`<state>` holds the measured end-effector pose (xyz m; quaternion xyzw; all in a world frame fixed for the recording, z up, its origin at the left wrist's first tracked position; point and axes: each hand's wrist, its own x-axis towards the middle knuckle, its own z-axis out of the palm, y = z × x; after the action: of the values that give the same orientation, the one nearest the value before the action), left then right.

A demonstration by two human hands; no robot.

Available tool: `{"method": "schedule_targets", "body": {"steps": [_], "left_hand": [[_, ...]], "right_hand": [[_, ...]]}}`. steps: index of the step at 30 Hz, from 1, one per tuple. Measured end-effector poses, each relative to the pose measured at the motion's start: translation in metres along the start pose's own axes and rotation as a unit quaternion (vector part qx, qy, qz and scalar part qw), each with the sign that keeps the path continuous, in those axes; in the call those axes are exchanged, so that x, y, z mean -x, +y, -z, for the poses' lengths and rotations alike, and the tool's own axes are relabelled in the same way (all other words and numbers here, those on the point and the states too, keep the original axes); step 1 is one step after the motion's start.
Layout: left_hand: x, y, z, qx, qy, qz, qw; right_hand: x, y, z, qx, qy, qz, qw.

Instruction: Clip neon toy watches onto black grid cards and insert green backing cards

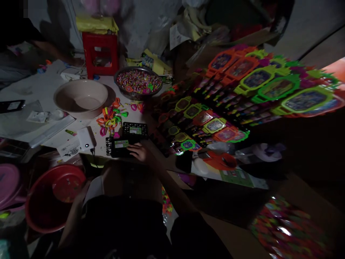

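My right hand [139,151] rests with curled fingers on a black plastic frame [120,145] that carries a green label, at the near edge of the white work surface. A second black gridded frame [135,128] lies just behind it. My left hand [81,191] is low in the dark, at the right rim of a red basin [45,212]; its fingers are too dim to read. Loose bright plastic rings and pieces [112,117] lie scattered just beyond the frames.
A beige basin [81,98], a metal bowl of colourful small pieces [138,81] and a red stool [100,54] stand behind. A white power bank [86,138] lies to the left. Fanned sheets of toy watches [242,90] fill the right. Another person's arm [51,48] reaches in at the far left.
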<state>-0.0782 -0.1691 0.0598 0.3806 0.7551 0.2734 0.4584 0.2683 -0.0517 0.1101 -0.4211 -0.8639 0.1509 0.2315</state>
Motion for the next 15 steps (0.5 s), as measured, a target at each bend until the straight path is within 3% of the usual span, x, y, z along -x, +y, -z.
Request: {"method": "schedule_targets", "body": {"steps": [4, 11, 15], "left_hand": [[-0.002, 0.003, 0.002, -0.009, -0.038, 0.001, 0.999], [-0.011, 0.008, 0.003, -0.032, -0.042, 0.009, 0.999], [-0.004, 0.005, 0.005, -0.043, -0.037, 0.023, 0.998]], "right_hand": [[-0.019, 0.004, 0.014, 0.023, 0.075, -0.022, 0.997], [-0.068, 0.044, 0.056, 0.026, 0.223, -0.137, 0.965], [-0.073, 0.056, 0.068, 0.099, 0.189, -0.175, 0.961]]}}
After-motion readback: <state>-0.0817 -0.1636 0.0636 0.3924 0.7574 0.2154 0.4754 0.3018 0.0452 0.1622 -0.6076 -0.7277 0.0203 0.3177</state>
